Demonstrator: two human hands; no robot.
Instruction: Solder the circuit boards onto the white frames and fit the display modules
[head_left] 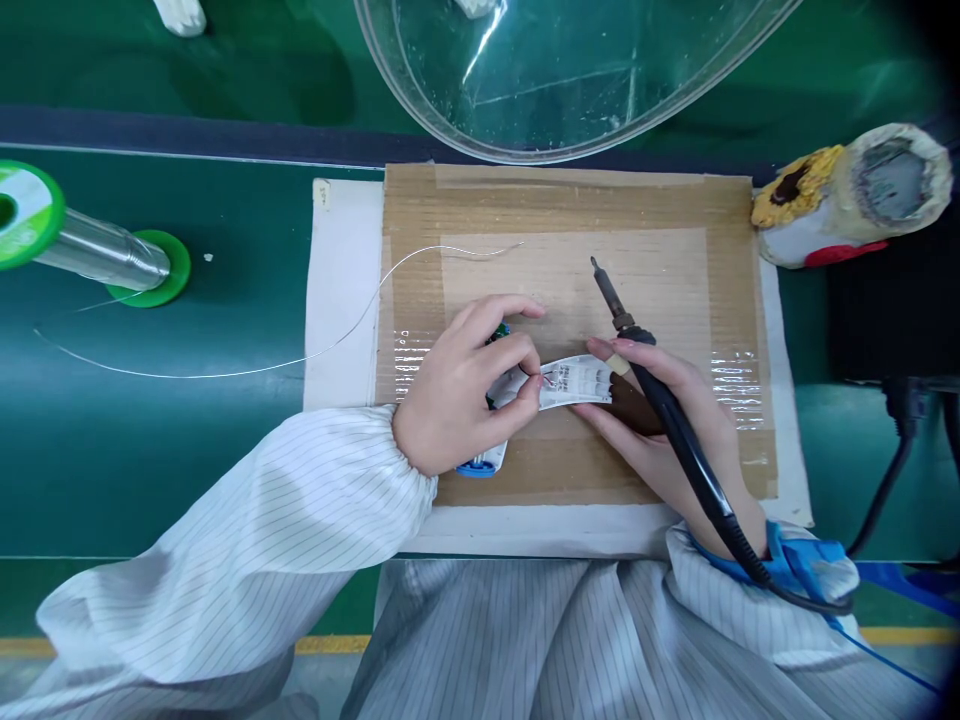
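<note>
- Striped antistatic sleeves [247, 520] lead to both hands from 6 o'clock.
- Left hand [457, 390]: grip clamped on a white-labelled circuit board [570, 382], centre, steadying it.
- Right hand [652, 430]: grip clamped on a soldering iron [675, 430], tip toward 1 o'clock, off the board.
- Cardboard pad [570, 200] shields the tabletop [150, 480]; solder wire [225, 375] trails toward 9 o'clock.

The left sleeve [232, 530] at 7 o'clock was white smock fabric with fine grey pinstripes and a gathered cuff. At 5 o'clock, behind the right hand [652, 450], a matching cuff [757, 600] bore a blue wrist strap [806, 560] with a thin blue cord [885, 650].

On the table [150, 480], a cardboard mat [570, 205] lies between a solder spool [30, 215] at left and a wrapped cylinder [851, 195] at right, with a clear plastic bowl [555, 70] behind.
</note>
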